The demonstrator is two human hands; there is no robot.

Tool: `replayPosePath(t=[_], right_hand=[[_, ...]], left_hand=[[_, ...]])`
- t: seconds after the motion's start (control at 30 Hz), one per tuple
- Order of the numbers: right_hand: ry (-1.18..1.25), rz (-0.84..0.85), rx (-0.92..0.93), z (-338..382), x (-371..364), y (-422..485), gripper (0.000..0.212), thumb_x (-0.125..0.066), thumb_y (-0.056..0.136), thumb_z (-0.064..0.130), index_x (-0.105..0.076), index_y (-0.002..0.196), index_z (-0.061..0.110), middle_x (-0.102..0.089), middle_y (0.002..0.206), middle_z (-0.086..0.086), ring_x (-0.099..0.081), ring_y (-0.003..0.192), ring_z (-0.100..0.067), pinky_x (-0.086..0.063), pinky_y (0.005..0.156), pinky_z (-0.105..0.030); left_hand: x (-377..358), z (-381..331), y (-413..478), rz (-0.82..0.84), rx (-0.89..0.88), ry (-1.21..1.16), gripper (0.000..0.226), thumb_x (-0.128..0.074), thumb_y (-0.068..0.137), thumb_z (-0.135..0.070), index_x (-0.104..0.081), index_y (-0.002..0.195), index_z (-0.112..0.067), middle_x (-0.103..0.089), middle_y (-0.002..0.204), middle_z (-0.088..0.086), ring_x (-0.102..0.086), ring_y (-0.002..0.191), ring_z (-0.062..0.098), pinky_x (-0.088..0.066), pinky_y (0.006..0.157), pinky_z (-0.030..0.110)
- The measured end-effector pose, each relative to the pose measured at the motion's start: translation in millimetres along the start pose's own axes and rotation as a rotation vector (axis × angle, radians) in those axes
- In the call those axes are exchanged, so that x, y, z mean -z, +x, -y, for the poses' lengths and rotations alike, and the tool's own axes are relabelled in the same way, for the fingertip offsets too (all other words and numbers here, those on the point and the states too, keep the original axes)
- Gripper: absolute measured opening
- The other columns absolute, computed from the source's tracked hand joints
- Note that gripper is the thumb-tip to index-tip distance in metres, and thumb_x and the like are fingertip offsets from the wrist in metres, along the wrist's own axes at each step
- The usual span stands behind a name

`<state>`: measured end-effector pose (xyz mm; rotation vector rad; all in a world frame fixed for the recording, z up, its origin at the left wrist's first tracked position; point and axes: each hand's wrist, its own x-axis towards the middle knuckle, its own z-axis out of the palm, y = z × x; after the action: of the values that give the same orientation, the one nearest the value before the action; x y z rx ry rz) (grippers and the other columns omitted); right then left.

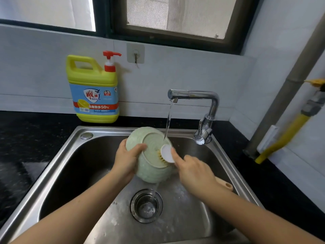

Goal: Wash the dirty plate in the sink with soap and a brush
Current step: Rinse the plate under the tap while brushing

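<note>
A pale green plate point(151, 166) is held tilted over the steel sink point(70, 166), its underside and foot ring facing me. My left hand point(127, 160) grips its left rim. My right hand point(193, 171) holds a brush point(167, 153) with a white round head and a wooden handle end point(226, 185) sticking out behind the hand. The bristles press on the plate's underside. Water runs from the chrome faucet point(207, 110) onto the plate beside the brush head.
A yellow dish soap jug point(93, 88) with a red pump stands on the black counter behind the sink. The drain strainer point(146, 206) lies below the plate. A wall hook point(135, 53) hangs above. Pipes point(288, 103) run at the right.
</note>
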<state>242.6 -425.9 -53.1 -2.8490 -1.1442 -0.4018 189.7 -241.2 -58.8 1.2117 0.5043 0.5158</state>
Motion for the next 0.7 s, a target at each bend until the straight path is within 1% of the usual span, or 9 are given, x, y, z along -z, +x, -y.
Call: replayPosePath(t=[0.1,0.2,0.3,0.4,0.47,0.53,0.63,0.67,0.7], right_hand=[[-0.059,-0.012,-0.096,-6.7,7.1,14.6,0.062,-0.036,0.097,0.017,-0.006,0.15,0.022,-0.055,0.111,-0.011,-0.054,0.096,-0.029,-0.033,0.066,-0.035],[-0.033,-0.037,-0.091,5.6,8.3,27.4,0.065,-0.038,0.095,0.013,-0.005,0.15,0.021,-0.056,0.111,-0.013,-0.054,0.096,-0.031,-0.033,0.066,-0.036],[0.082,-0.074,-0.022,23.6,6.2,30.4,0.06,-0.036,0.098,0.02,-0.006,0.15,0.025,-0.056,0.115,-0.014,-0.054,0.097,-0.032,-0.032,0.066,-0.036],[0.211,-0.029,0.029,25.8,4.2,23.0,0.052,-0.029,0.102,0.03,-0.008,0.15,0.031,-0.055,0.117,-0.014,-0.053,0.1,-0.032,-0.04,0.073,-0.038],[0.259,-0.019,0.053,20.0,3.3,12.7,0.051,-0.027,0.101,0.034,-0.011,0.149,0.033,-0.056,0.113,-0.012,-0.054,0.097,-0.031,-0.043,0.075,-0.039],[0.223,-0.044,0.109,13.5,-3.1,1.6,0.051,-0.027,0.098,0.038,-0.02,0.148,0.033,-0.059,0.098,-0.008,-0.057,0.084,-0.029,-0.046,0.067,-0.038],[0.079,-0.112,0.175,1.6,-14.6,-11.6,0.051,-0.034,0.086,0.037,-0.047,0.134,0.027,-0.054,0.063,0.002,-0.055,0.05,-0.019,-0.042,0.039,-0.031],[0.05,-0.128,0.182,-3.1,-18.5,-13.8,0.05,-0.036,0.084,0.036,-0.049,0.131,0.026,-0.053,0.06,0.003,-0.054,0.047,-0.019,-0.041,0.036,-0.03],[0.043,-0.122,0.179,-8.0,-20.7,-14.8,0.05,-0.036,0.085,0.036,-0.049,0.132,0.027,-0.053,0.062,0.001,-0.055,0.049,-0.02,-0.042,0.038,-0.031]], left_hand=[[-4.2,1.4,-2.3,0.048,0.005,0.006,0.038,-0.066,0.081,-0.007,-0.05,0.114,-0.017,-0.061,0.107,0.009,-0.062,0.098,0.027,-0.053,0.085,0.046],[-6.6,1.6,-4.6,0.087,0.015,-0.009,0.034,-0.065,0.082,-0.004,-0.051,0.11,-0.018,-0.062,0.105,0.01,-0.063,0.095,0.027,-0.053,0.083,0.044],[-4.4,1.0,-5.2,0.105,0.027,-0.037,0.03,-0.065,0.081,-0.004,-0.053,0.103,-0.021,-0.064,0.101,0.009,-0.064,0.09,0.026,-0.054,0.079,0.041],[-1.6,0.6,-4.5,0.086,0.0,-0.04,0.033,-0.064,0.083,-0.003,-0.052,0.11,-0.018,-0.064,0.101,0.009,-0.064,0.088,0.024,-0.054,0.073,0.037],[-2.2,1.3,-3.8,0.072,-0.008,-0.028,0.034,-0.063,0.083,-0.004,-0.051,0.112,-0.018,-0.063,0.102,0.009,-0.064,0.089,0.024,-0.054,0.071,0.037],[-2.9,2.6,-2.5,0.054,-0.009,-0.017,0.036,-0.064,0.083,-0.005,-0.05,0.115,-0.017,-0.062,0.105,0.01,-0.063,0.093,0.026,-0.055,0.075,0.039],[-1.5,3.0,-2.0,0.038,-0.033,0.015,0.038,-0.065,0.082,-0.007,-0.05,0.115,-0.018,-0.061,0.107,0.008,-0.062,0.096,0.025,-0.054,0.079,0.041],[-0.7,2.8,-2.0,0.038,-0.042,0.027,0.039,-0.066,0.082,-0.007,-0.05,0.115,-0.019,-0.061,0.107,0.007,-0.061,0.096,0.025,-0.054,0.079,0.041],[0.6,2.6,-2.0,0.038,-0.051,0.038,0.04,-0.066,0.081,-0.007,-0.05,0.115,-0.019,-0.061,0.107,0.007,-0.061,0.096,0.024,-0.054,0.08,0.042]])
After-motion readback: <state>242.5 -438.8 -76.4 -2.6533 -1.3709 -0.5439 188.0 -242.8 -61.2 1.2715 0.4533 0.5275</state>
